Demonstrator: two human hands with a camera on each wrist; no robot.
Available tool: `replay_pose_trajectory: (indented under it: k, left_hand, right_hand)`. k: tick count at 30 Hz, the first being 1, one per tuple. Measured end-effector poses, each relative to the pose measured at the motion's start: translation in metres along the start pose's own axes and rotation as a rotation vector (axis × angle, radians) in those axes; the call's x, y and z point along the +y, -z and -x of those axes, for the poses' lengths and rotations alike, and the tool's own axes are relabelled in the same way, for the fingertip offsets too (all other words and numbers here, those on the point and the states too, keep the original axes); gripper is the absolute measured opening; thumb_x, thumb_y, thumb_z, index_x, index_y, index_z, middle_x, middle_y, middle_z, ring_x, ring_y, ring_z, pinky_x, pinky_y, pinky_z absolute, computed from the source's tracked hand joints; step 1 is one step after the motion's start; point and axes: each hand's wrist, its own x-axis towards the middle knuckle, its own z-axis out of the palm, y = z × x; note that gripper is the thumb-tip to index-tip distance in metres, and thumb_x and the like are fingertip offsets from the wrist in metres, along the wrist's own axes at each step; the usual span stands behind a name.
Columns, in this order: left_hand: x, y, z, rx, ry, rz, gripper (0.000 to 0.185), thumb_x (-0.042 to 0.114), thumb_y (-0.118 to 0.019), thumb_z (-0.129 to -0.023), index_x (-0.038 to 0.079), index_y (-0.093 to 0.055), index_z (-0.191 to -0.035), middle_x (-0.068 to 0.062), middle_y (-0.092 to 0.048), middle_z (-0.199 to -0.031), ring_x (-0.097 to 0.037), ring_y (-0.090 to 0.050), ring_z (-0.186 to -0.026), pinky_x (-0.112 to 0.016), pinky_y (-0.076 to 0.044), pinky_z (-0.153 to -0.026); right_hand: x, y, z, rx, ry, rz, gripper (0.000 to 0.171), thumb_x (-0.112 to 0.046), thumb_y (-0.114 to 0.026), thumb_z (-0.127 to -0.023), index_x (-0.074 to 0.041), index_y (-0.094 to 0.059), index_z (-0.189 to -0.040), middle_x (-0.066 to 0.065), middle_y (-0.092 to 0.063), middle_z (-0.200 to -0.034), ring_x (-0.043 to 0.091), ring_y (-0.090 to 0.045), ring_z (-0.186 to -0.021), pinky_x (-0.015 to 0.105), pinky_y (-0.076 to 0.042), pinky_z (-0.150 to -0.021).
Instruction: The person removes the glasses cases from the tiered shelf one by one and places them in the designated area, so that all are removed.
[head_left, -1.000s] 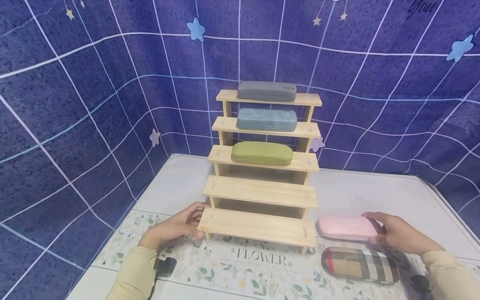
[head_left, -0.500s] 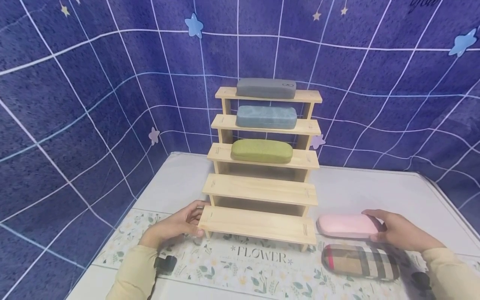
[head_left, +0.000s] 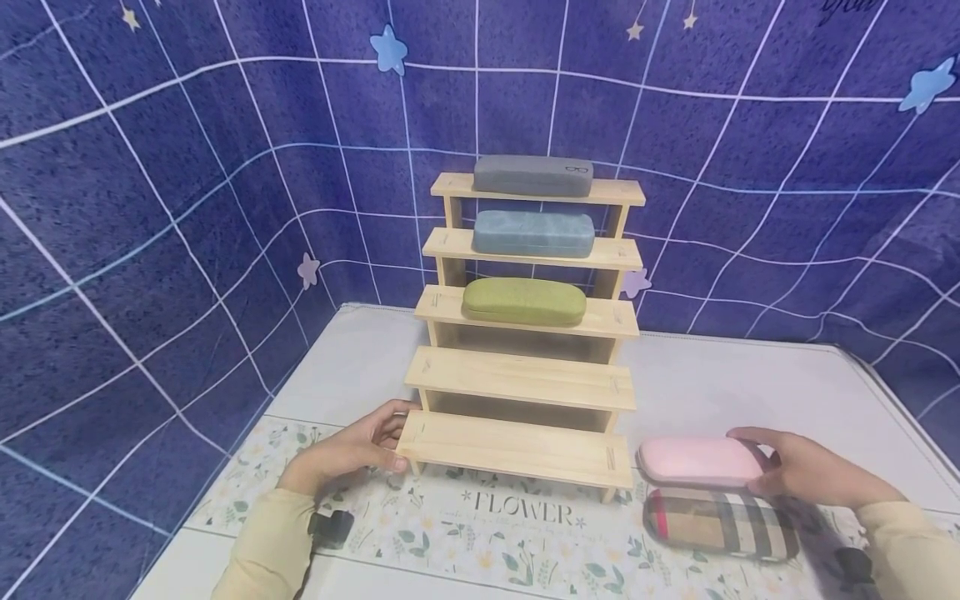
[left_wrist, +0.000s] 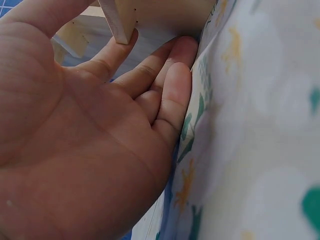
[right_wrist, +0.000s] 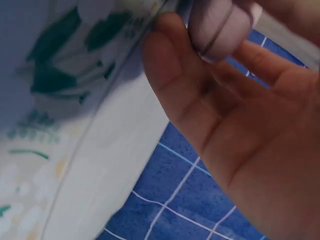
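Note:
My right hand (head_left: 810, 468) holds a pink glasses case (head_left: 697, 462) by its right end, thumb on the near side and fingers on the far side. In the right wrist view the end of the pink case (right_wrist: 217, 30) shows between thumb and fingers. Just in front of it lies a plaid glasses case (head_left: 712, 523) with a red stripe. My left hand (head_left: 352, 446) grips the left end of the lowest step of a wooden step rack (head_left: 517, 446). The left wrist view has the fingers (left_wrist: 145, 75) by the rack's leg, close to the cloth.
Upper steps bear a grey case (head_left: 532, 177), a blue case (head_left: 532, 233) and a green case (head_left: 523, 302). A flowered mat (head_left: 465, 550) lies on the white table (head_left: 735, 375). A blue gridded cloth (head_left: 750, 208) hangs behind and at the left.
The right hand and the pink case have shifted slightly nearer and to the right, closer to the plaid case. The left hand keeps its grip on the rack. The head view tilted slightly earlier.

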Motion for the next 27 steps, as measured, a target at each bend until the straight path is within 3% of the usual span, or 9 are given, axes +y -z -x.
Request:
replay_pose_trajectory:
  k: [5,10,13,20,24,27]
  left_hand:
    - [0.0,0.0,0.0,0.002,0.001,-0.008,0.079,0.002,-0.072,-0.085,0.004,-0.028,-0.15,-0.024,-0.052,-0.139,-0.043,-0.057,-0.117,-0.051,-0.049,-0.098]
    - [-0.001,0.002,0.0,0.007,0.004,-0.022,0.078,0.004,-0.072,-0.085,0.005,-0.029,-0.15,-0.023,-0.052,-0.139,-0.043,-0.057,-0.118,-0.05,-0.049,-0.099]
    - [-0.001,0.002,0.001,0.01,0.006,-0.033,0.079,0.003,-0.073,-0.084,0.004,-0.029,-0.15,-0.023,-0.052,-0.139,-0.042,-0.058,-0.117,-0.05,-0.049,-0.098]
    - [-0.004,0.004,0.0,0.01,0.003,-0.045,0.081,0.004,-0.073,-0.083,0.003,-0.028,-0.15,-0.023,-0.052,-0.139,-0.042,-0.058,-0.116,-0.05,-0.05,-0.098]
    - [-0.004,0.003,-0.001,0.014,0.008,-0.041,0.081,0.004,-0.074,-0.083,0.004,-0.029,-0.15,-0.022,-0.053,-0.139,-0.042,-0.058,-0.116,-0.051,-0.05,-0.097]
    - [-0.002,0.003,0.0,0.02,0.013,-0.046,0.081,0.004,-0.074,-0.083,0.005,-0.029,-0.15,-0.022,-0.053,-0.139,-0.042,-0.058,-0.116,-0.051,-0.049,-0.097]
  right_hand:
    - [-0.003,0.004,0.0,-0.02,0.042,0.031,0.065,-0.012,-0.079,-0.084,0.016,-0.047,-0.134,0.025,-0.064,-0.111,0.006,-0.059,-0.07,0.029,-0.052,-0.06]
    - [-0.021,0.02,-0.009,0.018,-0.052,0.198,0.057,-0.021,-0.076,-0.089,0.012,-0.055,-0.13,0.024,-0.066,-0.104,0.035,-0.066,-0.088,0.052,-0.056,-0.074]
    - [-0.037,0.03,-0.021,0.09,-0.034,0.272,0.05,-0.018,-0.075,-0.089,0.012,-0.059,-0.125,0.026,-0.067,-0.1,0.043,-0.066,-0.089,0.062,-0.053,-0.076]
    - [-0.106,0.057,-0.069,0.298,0.146,0.264,0.033,-0.014,-0.071,-0.093,0.002,-0.067,-0.121,0.021,-0.071,-0.109,0.02,-0.067,-0.078,0.039,-0.056,-0.066]
    - [-0.149,0.073,-0.099,0.327,0.209,0.213,0.032,-0.018,-0.069,-0.096,-0.003,-0.068,-0.124,0.016,-0.071,-0.114,0.024,-0.07,-0.087,0.04,-0.056,-0.072]
    - [-0.177,0.08,-0.124,0.291,0.226,0.175,0.037,-0.023,-0.069,-0.097,-0.004,-0.066,-0.129,0.015,-0.07,-0.118,0.025,-0.07,-0.091,0.042,-0.056,-0.076]
